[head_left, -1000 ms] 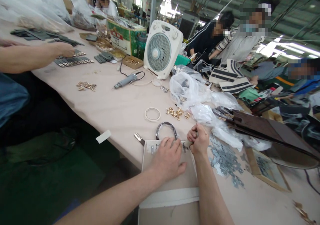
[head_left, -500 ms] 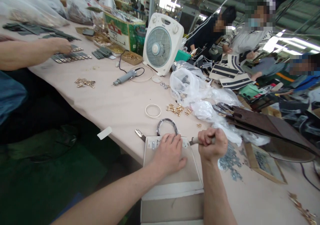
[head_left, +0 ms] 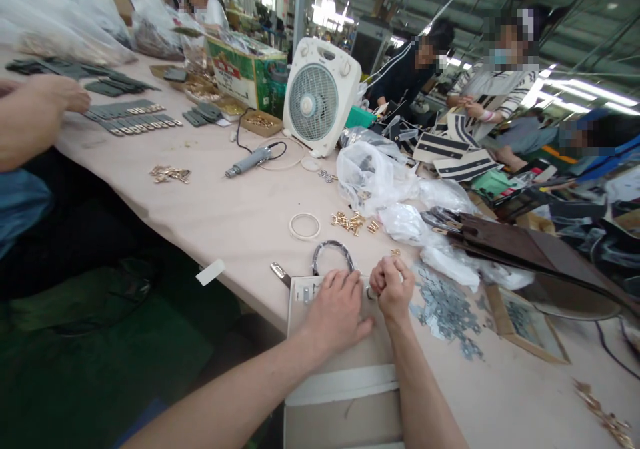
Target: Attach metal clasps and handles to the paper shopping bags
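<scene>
My left hand (head_left: 333, 309) lies flat, fingers spread, on the top part of a beige panelled bag piece (head_left: 345, 386), pressing near its top edge. A dark ring-shaped handle (head_left: 332, 244) wrapped in clear film arches from that edge. Small metal plates (head_left: 307, 295) show along it. A dark strap with a metal end (head_left: 280, 272) sticks out at the top left corner. My right hand (head_left: 393, 286) is closed in a fist at the top right corner, around a pale-handled tool that it now mostly hides. A small metal fitting (head_left: 369, 293) shows beside this fist.
Grey metal plates (head_left: 450, 309) lie scattered right of my right hand, near a shallow box (head_left: 530, 326). Gold fittings (head_left: 349, 222), a white ring (head_left: 305, 226), an electric screwdriver (head_left: 249, 162) and a fan (head_left: 320, 96) stand beyond. A co-worker's hand (head_left: 55, 99) is at left.
My right fist has moved left and inward, from beside the bag piece onto its top right corner, with the tool. My left hand stays on the piece. The co-worker's hand at left drew back.
</scene>
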Demonstrator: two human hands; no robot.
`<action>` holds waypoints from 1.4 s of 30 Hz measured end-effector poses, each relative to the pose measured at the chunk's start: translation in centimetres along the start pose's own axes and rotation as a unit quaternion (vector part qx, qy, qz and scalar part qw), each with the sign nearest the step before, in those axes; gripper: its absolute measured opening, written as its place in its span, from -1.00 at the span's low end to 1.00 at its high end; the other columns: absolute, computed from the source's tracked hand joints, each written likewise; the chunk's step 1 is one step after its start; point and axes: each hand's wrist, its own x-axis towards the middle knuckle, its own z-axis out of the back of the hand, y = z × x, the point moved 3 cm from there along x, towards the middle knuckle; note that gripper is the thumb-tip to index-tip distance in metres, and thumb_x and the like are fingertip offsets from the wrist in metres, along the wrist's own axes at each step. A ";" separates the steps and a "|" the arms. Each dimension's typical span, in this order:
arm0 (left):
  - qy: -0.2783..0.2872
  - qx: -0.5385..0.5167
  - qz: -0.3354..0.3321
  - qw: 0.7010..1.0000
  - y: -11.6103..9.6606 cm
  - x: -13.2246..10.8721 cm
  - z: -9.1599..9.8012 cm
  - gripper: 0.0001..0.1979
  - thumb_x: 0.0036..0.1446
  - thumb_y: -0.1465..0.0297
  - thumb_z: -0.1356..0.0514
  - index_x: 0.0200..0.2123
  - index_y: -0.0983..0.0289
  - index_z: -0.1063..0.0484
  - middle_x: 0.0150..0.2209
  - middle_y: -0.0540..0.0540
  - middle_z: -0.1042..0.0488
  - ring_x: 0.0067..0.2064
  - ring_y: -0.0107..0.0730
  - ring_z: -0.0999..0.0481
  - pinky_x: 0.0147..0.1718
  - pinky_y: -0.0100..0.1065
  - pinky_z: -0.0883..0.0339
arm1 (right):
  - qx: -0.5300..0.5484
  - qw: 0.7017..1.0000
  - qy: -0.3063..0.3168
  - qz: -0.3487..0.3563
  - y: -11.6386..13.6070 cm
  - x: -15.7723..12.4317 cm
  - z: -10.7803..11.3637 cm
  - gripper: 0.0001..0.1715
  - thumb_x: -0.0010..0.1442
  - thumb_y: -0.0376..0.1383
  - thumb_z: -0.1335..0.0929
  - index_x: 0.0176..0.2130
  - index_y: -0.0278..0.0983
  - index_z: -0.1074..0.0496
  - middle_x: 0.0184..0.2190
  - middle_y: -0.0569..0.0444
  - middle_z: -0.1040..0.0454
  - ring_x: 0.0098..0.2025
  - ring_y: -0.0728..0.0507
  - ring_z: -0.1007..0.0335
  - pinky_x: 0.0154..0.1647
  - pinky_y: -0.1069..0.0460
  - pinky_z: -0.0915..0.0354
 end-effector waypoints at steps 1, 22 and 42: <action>0.001 -0.001 -0.001 1.000 0.0 0.0 0.2 -0.35 0.26 -0.01 -0.24 0.21 0.34 -0.40 0.35 0.32 -0.33 0.33 0.09 -0.27 0.37 0.08 -0.04 | -0.009 1.000 0.002 -0.009 -0.3 -0.1 0.2 -0.45 0.30 -0.05 -0.46 -0.54 -0.22 -0.22 -0.69 0.28 -0.14 -0.70 0.07 -0.02 -0.73 0.15 0.02; -0.080 -0.147 -0.024 0.986 5.6 -2.0 3.2 -0.85 0.30 0.33 -0.34 -0.08 0.17 -0.57 0.08 0.08 -0.58 0.11 -0.19 -0.53 0.18 -0.05 -0.34 | 0.198 0.979 -0.045 0.010 1.2 -3.0 -2.7 -0.55 0.31 -0.12 -0.41 -0.51 -0.24 -0.26 -0.71 0.32 -0.09 -0.74 0.09 0.09 -0.70 0.15 0.00; -0.072 -0.195 -0.024 0.978 6.5 -2.2 2.9 -0.82 0.27 0.39 -0.34 -0.05 0.17 -0.62 0.12 0.08 -0.60 0.13 -0.16 -0.57 0.23 -0.03 -0.33 | 0.170 0.982 0.003 0.079 0.0 -4.3 -3.7 -0.60 0.37 -0.20 -0.37 -0.49 -0.24 -0.30 -0.70 0.30 -0.11 -0.72 0.06 0.07 -0.67 0.14 -0.03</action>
